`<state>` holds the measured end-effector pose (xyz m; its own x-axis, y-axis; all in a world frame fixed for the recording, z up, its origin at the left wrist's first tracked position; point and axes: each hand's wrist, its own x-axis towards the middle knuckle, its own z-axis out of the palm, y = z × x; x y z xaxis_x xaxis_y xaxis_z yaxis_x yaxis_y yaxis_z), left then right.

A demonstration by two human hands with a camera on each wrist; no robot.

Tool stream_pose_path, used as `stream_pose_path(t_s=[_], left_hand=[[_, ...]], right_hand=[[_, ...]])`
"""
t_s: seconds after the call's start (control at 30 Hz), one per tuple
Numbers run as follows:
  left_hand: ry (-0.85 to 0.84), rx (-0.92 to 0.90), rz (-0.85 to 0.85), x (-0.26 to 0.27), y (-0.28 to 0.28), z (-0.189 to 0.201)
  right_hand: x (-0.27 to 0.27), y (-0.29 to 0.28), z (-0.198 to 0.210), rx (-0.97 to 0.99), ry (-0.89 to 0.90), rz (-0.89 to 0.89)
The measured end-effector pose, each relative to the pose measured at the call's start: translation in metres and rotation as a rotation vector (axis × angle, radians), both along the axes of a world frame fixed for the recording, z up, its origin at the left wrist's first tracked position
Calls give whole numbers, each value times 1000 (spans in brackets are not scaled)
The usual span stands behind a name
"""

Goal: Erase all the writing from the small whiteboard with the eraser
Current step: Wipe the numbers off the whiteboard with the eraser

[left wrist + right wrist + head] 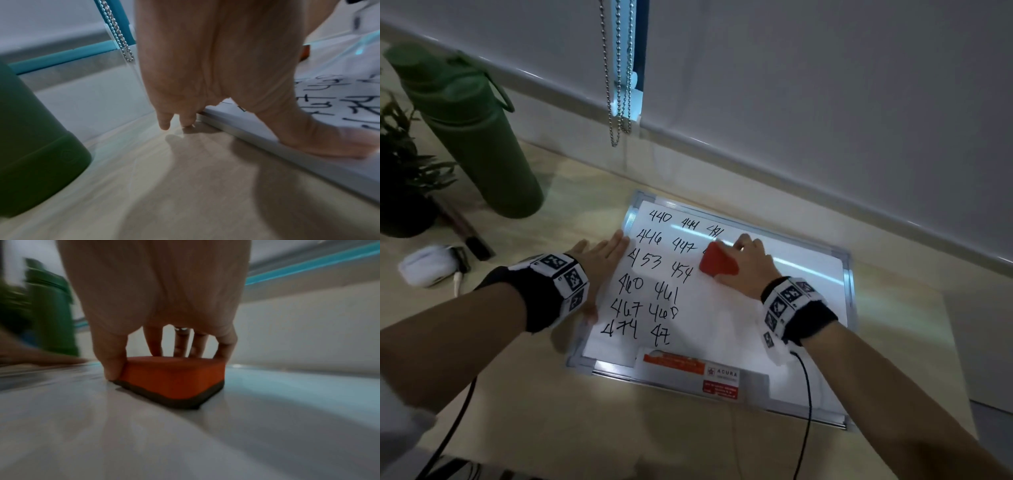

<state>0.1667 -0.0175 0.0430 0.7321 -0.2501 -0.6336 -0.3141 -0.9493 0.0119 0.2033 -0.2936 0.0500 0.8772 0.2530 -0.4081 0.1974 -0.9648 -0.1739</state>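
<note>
Whiteboard (774,308) lies flat on pale wood-grain table (558,428), its frame thin metal, surface glossy white. Black handwritten numbers (650,274) fill the left half in rows; right half bare.

Right hand (748,263) grips eraser (717,262) from above, thumb on one side, fingers curled over the far edge. Eraser: rounded red-orange foam block with dark felt base, felt flat on the board, just right of the numbers near mid-board.

Left hand (599,263) grips nothing; it lies flat, fingers straight, thumb on the board's left frame, fingertips (164,125) reaching the table.

Matte green cylindrical bottle (472,137) stands well left. Beaded metal chain (616,85) hangs behind.
</note>
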Motion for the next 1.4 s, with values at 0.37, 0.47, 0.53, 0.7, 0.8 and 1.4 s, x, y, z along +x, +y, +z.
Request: stream_pose_path(t_s=[0.37,0.47,0.53,0.7,0.8,1.4], left_hand=[[28,19,61,-4,-10,0],[50,-160,178,16,-6,14],[-6,-349,367,43,-3,17],[-176,-464,727,85,-4,4],[-113,-434,797,93,-7,-2],[-138,-259,614,108,-18,-6]], right_hand=[[32,2,-8,-97,-70,-131],[31,1,-7,-91,-65,-132],[35,2,-5,-76,-52,-142],[32,4,-2,-59,-32,-175],[27,7,-2,-40,-59,-185],[40,7,3,-24,47,85]])
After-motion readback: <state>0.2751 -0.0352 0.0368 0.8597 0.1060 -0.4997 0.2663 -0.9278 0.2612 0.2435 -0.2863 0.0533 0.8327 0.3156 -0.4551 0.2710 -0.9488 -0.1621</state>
